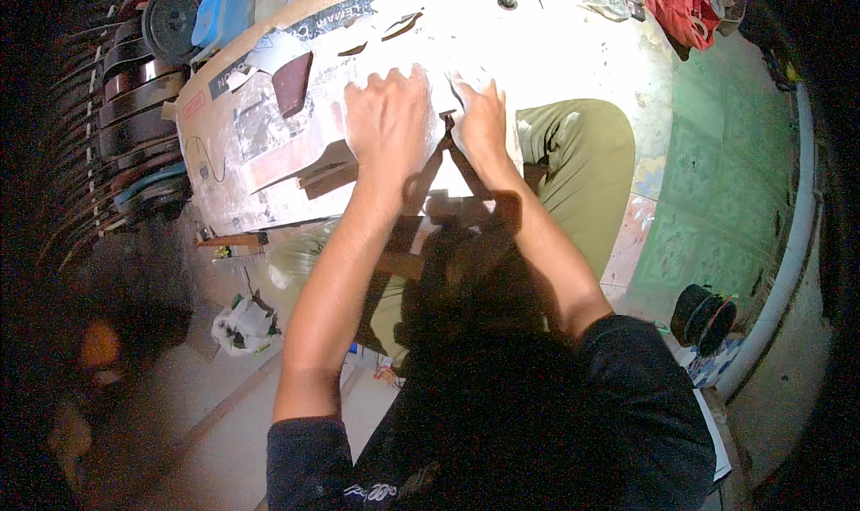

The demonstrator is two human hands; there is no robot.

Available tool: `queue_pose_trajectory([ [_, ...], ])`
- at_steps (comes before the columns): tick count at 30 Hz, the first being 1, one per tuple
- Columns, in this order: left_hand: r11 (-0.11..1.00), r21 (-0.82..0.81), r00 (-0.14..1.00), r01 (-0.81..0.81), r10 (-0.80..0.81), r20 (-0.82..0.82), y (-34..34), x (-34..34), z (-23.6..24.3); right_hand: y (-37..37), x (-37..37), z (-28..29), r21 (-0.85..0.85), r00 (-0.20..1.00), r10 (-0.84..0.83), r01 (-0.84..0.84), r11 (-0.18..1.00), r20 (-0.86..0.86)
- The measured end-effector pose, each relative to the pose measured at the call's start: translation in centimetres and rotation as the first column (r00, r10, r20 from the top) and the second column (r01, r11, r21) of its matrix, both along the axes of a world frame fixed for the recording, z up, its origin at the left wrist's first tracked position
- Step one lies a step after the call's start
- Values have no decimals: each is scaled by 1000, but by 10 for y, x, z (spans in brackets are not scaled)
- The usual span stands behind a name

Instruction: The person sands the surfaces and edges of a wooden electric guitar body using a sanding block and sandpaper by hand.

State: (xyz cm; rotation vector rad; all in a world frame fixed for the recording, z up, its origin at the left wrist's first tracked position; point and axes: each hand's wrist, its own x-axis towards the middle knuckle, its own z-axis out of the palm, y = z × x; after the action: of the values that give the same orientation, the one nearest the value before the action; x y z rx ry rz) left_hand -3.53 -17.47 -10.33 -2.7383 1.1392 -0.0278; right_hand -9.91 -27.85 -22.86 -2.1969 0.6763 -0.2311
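Observation:
My left hand (391, 121) is closed, knuckles up, over the glaring white work surface in front of me. Close beside it, my right hand (481, 121) is closed too, its fingers bent inward. Whatever either hand holds is lost in the bright light. A small dark sliver (447, 117) shows between the two hands, and I cannot tell whether it is a tool, a strip or a shadow. Left of my left hand lies a dark red flat piece (291, 85), like leather. Brown strips (327, 178) lie under and beside my left wrist.
Thin dark scraps (401, 25) lie on the printed cardboard (199, 126) beyond my hands. A blue plastic container (221, 11) and a rack of dark items (139, 99) stand at far left. Far right are a red bag (683, 17) and green tiles (708, 171). My bent knee (587, 144) borders the board.

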Motion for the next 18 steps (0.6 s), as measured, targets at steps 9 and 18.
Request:
queue_pose_trajectory([
  [9, 1000, 17, 999, -26, 26, -19, -4, 4, 1, 5, -10, -9, 25, 1000, -29, 29, 999, -2],
  [18, 998, -55, 999, -4, 6, 43, -2, 11, 1, 16, -19, -13, 5, 1000, 17, -17, 1000, 15],
])
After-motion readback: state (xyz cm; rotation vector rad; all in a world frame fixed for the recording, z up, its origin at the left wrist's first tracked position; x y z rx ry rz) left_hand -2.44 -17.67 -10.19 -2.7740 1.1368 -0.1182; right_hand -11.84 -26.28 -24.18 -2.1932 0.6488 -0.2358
